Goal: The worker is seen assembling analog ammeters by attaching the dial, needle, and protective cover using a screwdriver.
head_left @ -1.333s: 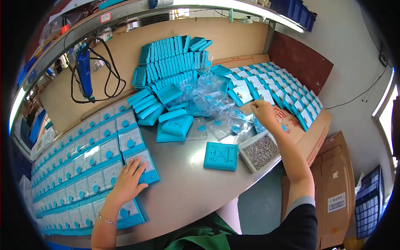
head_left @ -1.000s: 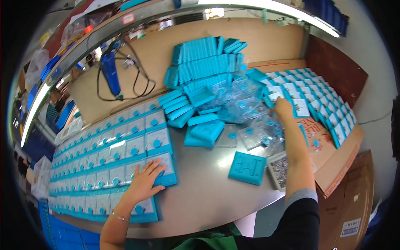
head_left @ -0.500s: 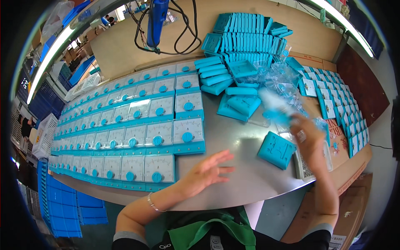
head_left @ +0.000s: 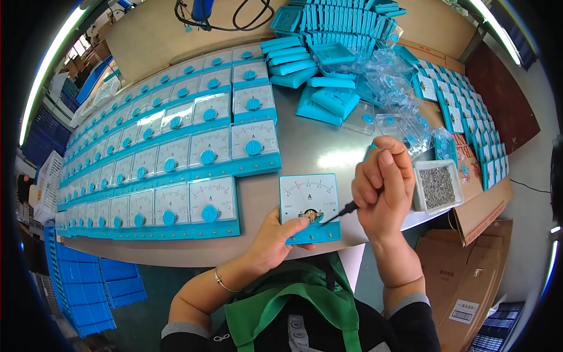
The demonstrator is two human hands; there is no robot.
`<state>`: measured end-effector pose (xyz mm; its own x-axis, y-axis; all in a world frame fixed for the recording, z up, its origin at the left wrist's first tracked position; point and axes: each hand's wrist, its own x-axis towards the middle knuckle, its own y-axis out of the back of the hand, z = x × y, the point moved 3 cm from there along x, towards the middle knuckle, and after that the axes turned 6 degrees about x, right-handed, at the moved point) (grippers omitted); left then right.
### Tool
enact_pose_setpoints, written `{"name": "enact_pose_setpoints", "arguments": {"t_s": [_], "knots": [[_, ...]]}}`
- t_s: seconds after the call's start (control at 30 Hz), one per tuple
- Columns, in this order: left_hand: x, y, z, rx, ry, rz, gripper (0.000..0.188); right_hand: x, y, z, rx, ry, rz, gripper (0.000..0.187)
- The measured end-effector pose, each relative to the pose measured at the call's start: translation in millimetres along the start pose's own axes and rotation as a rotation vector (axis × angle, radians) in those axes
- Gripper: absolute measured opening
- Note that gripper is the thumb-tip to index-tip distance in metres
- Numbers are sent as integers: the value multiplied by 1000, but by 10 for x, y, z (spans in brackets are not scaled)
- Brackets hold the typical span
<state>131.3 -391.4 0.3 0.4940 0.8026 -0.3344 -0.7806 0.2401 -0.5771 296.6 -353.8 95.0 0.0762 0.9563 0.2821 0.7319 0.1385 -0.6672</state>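
Note:
My left hand [head_left: 272, 237] grips a teaching ammeter [head_left: 309, 205] by its lower left, thumb on the front. The meter has a turquoise base and a white dial; its brass-coloured mechanism lies bare in the dial's cutout, with no clear cover over it. In my right hand [head_left: 384, 182], fingers curled, is a thin black pointed tool [head_left: 346, 210]. Its tip is by the meter's lower part, just below the mechanism; whether it touches cannot be made out. A bit of turquoise plastic [head_left: 369, 151] shows behind my right hand, mostly hidden.
Rows of covered ammeters [head_left: 170, 170] fill the left of the table. Turquoise housings [head_left: 331, 100] are stacked at the back, beside a heap of clear covers [head_left: 390, 88]. At right are a tray of small metal parts [head_left: 438, 186] and uncovered meter units [head_left: 469, 117] on cardboard.
My left hand, open and empty before, now holds an ammeter. My right hand has come in from the cover heap, where it was blurred, and now holds the black tool. The view has shifted.

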Motion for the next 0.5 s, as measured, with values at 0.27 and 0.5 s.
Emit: {"name": "enact_pose_setpoints", "arguments": {"t_s": [0.27,0.5], "knots": [[-47,-50,-20,93,69,-16,38,-80,58,58,38,43,-130,19],[-39,-117,-91,248,107,-45,37,-149,165,71,129,-66,-359,21]]}}
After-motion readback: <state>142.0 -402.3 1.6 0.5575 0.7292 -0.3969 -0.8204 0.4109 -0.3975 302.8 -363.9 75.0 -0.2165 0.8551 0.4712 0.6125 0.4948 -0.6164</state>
